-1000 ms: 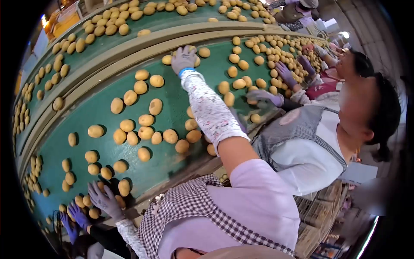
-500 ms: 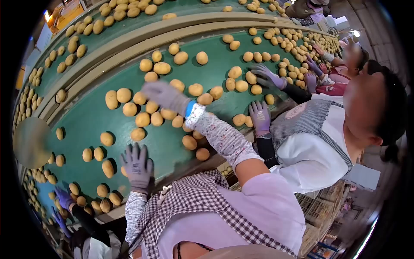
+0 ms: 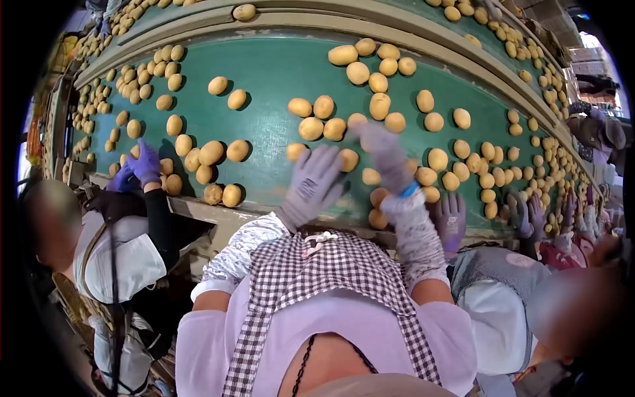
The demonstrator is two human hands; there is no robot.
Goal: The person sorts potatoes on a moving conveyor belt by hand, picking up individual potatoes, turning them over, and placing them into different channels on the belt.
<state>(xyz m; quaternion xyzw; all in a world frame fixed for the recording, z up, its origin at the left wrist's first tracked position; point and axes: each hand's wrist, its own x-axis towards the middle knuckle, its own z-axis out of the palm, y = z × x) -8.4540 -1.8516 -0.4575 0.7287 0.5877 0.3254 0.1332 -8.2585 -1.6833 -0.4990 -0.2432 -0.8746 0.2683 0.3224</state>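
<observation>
Left hand (image 3: 311, 187): grey glove, fingers splayed, gripping nothing, hovers over green belt (image 3: 264, 66) near its edge. Right hand (image 3: 385, 155) blurred; cannot tell its grip. Potato (image 3: 348, 159) lies between both hands. Likely best: close fingers fully round it, lift clean, avoid nudging neighbours.

Bright, fisheye-warped edges — motion blur.

on my remote feed i see matt grey fabric gloves on the left hand (image 3: 311, 188) and blurred right hand (image 3: 387, 155); the green belt (image 3: 271, 73), perhaps rubber, looks smooth; potatoes (image 3: 211, 153) dull-skinned; checked apron (image 3: 331, 264) woven cloth.
</observation>
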